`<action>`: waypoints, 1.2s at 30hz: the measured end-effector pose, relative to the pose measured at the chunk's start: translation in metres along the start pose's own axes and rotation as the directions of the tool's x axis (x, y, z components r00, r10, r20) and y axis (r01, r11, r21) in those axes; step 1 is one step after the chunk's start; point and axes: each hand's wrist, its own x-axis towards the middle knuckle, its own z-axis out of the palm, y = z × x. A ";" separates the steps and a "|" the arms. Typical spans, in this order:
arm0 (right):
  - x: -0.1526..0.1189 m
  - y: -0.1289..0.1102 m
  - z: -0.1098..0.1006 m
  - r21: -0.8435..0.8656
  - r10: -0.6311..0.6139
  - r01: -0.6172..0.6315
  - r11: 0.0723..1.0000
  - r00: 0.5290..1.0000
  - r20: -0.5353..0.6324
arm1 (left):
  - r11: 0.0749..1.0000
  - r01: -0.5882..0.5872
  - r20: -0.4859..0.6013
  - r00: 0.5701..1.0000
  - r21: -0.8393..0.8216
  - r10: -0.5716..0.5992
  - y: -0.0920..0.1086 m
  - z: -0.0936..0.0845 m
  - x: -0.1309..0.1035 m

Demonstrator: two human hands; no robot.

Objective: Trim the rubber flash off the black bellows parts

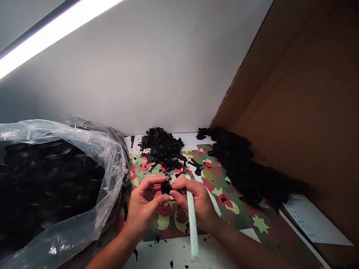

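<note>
A small black ribbed rubber bellows [166, 187] is pinched between the fingertips and thumb of my left hand [146, 200]. My right hand [198, 200] is closed around a thin tool with a long pale wrapped handle [192, 224], which points back toward me. Its far end looks red and blue near the fingers, and I cannot make out the tip. The right fingertips also touch the right side of the bellows. Just beyond both hands lies a heap of black rubber scraps [162, 147].
On the left, a clear plastic bag [109, 157] holds many black ribbed rubber parts [70, 170]. A long dark pile [241, 164] runs along the cardboard wall [303, 112] on the right. Printed paper [316, 220] lies at its foot. Black bits dot the camouflage-patterned sheet [260, 223].
</note>
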 end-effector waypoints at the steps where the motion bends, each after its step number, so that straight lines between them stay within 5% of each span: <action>1: 0.000 0.001 0.000 -0.052 -0.073 0.072 0.996 0.997 -0.005 | 1.000 -0.004 0.001 1.000 0.019 0.004 0.000 -0.001 -0.001; 6: -0.001 0.006 0.002 -0.103 -0.152 0.156 0.982 0.987 0.046 | 0.976 -0.019 -0.071 0.997 0.216 0.035 -0.001 -0.004 -0.005; 16: 0.000 -0.003 0.001 0.074 0.224 -0.227 0.971 0.973 0.052 | 0.941 -0.143 -0.009 0.988 0.305 0.153 -0.001 -0.003 -0.005; 27: -0.001 -0.002 -0.001 0.277 0.373 -0.392 0.877 0.920 0.122 | 0.991 0.127 -0.033 0.991 -0.031 -0.128 0.004 0.000 -0.002; 36: -0.003 0.001 0.003 0.258 0.412 -0.431 0.865 0.902 0.126 | 0.974 0.220 -0.002 0.975 -0.051 -0.221 0.007 0.000 -0.001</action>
